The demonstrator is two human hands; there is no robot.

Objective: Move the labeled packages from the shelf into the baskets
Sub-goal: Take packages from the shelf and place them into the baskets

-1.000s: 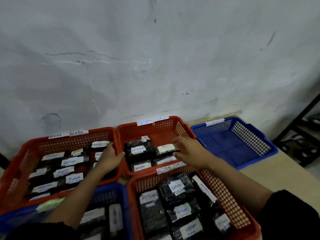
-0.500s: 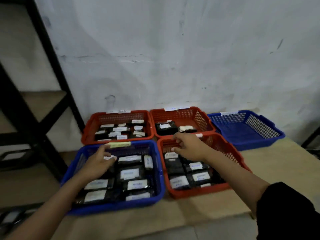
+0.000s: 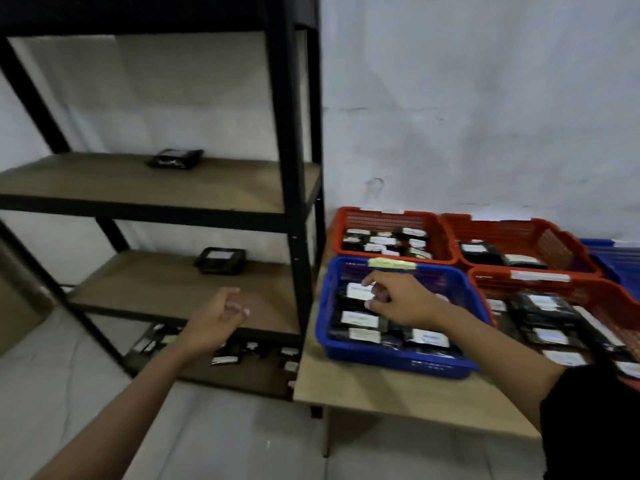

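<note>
A black metal shelf (image 3: pixel 291 140) with wooden boards stands at the left. One black labeled package (image 3: pixel 175 158) lies on its upper board, another package (image 3: pixel 221 260) on the middle board, and several more packages (image 3: pixel 242 351) sit on the lowest board. My left hand (image 3: pixel 216 320) hovers empty, fingers loosely apart, in front of the middle board. My right hand (image 3: pixel 401 297) is over the blue basket (image 3: pixel 398 362), fingers apart, holding nothing. That basket is full of labeled packages. Red baskets (image 3: pixel 391 216) behind and to the right also hold packages.
The baskets rest on a low wooden table (image 3: pixel 381 389) beside the shelf. Another blue basket (image 3: pixel 616 258) peeks in at the far right. A white wall (image 3: pixel 485 98) is behind. Pale tiled floor (image 3: pixel 225 434) lies in front.
The view swung left, bringing the shelf into sight. My left hand left the baskets and moved toward the shelf; my right hand shifted from the red baskets to over the blue basket.
</note>
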